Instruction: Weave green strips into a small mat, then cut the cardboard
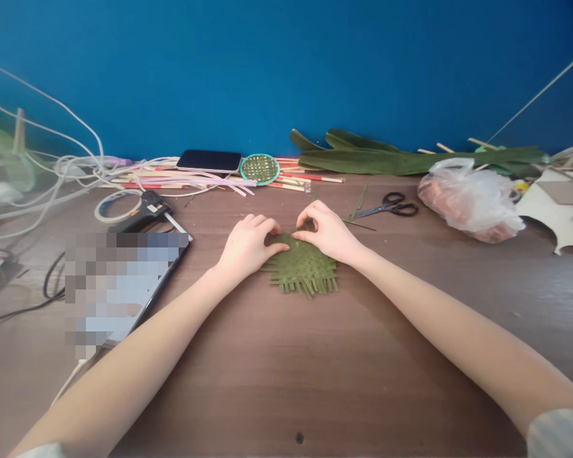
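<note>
Weaving or tightening leaf strips [309, 287] seems the step in hand: the woven mat [302, 263] lies on the table [286, 356], its far edge pinched by the right hand [329, 233], and the next move likely calls for a light touch. Whether the left hand [248, 244] pinches too, I cannot tell (that corner is covered).

Flat green woven leaf-strip mat [302, 267]: weave showed a fine check. Wood-grain tabletop [291, 381] was brown; flat wall [267, 76], plain blue. Round woven disc [260, 169] was green, turquoise-rimmed. Loop-handled metal scissors [386, 206] had black handles.
</note>
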{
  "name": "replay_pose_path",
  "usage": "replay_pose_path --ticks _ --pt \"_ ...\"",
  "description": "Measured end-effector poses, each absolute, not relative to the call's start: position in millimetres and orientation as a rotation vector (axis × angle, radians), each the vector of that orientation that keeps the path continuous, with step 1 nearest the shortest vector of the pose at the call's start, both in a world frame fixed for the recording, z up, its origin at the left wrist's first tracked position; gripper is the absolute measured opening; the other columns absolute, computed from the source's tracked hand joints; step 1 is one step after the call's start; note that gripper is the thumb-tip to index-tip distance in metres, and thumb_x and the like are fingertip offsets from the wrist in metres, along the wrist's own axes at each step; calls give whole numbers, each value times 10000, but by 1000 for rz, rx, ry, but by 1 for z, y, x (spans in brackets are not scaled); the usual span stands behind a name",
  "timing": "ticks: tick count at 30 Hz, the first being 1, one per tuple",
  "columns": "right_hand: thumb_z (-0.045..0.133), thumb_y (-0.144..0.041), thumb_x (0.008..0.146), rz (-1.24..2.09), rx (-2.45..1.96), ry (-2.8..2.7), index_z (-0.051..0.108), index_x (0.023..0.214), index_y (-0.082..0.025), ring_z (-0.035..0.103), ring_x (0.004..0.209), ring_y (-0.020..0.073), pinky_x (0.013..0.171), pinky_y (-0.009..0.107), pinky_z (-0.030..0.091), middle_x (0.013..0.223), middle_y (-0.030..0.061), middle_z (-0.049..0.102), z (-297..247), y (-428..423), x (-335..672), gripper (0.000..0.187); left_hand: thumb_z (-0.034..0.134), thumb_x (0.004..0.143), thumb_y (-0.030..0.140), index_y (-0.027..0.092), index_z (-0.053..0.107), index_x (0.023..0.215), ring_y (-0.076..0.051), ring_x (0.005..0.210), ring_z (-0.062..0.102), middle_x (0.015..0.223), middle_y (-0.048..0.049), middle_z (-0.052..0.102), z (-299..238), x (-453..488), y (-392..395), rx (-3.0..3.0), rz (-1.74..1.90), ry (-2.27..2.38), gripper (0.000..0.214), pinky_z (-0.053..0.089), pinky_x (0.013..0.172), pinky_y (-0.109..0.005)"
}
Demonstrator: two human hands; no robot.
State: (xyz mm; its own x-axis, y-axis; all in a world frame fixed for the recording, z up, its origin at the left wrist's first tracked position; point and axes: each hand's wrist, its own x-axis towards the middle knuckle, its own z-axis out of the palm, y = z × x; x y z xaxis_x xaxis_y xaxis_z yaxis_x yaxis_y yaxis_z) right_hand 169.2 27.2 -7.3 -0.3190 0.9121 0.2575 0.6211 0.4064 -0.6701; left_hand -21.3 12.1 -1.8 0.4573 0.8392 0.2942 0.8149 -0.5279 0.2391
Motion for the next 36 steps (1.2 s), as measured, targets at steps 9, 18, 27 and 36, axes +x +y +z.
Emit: replay_pose_path --ticks 9,18,27,36 --pt "702 -274 679 593 -1317 -2055 536 719 -180 421 654 118 651 265 332 804 -7 476 -6 27 169 195 697 707 383 168 568 803 -201 794 505 811 -34 589 -1 -20 12 2604 561 1532 268 409 754 -330" --pt "698 -284 681 595 -1309 -2055 543 713 -178 428 659 117 654 265 333 800 -7 486 -6 27 170 190 700 705 379 164 569 770 -202 796 498 806 -33 577 0 -20 12 2595 555 1537 259 406 751 -335" --pt "647 -227 714 620 -1307 -2048 561 714 -173 415 626 108 631 265 326 766 -10 474 -5 28 171 102 688 724 358 168 575 838 -200 814 501 842 -33 578 -1 -21 11 2631 575 1507 248 395 742 -319" --pt "669 -260 698 582 -1301 -2049 552 712 -183 413 637 116 632 266 329 775 -5 484 -7 27 170 141 674 736 371 177 584 786 -190 780 506 801 -24 587 0 -20 10 2648 554 1485 220 386 748 -318"
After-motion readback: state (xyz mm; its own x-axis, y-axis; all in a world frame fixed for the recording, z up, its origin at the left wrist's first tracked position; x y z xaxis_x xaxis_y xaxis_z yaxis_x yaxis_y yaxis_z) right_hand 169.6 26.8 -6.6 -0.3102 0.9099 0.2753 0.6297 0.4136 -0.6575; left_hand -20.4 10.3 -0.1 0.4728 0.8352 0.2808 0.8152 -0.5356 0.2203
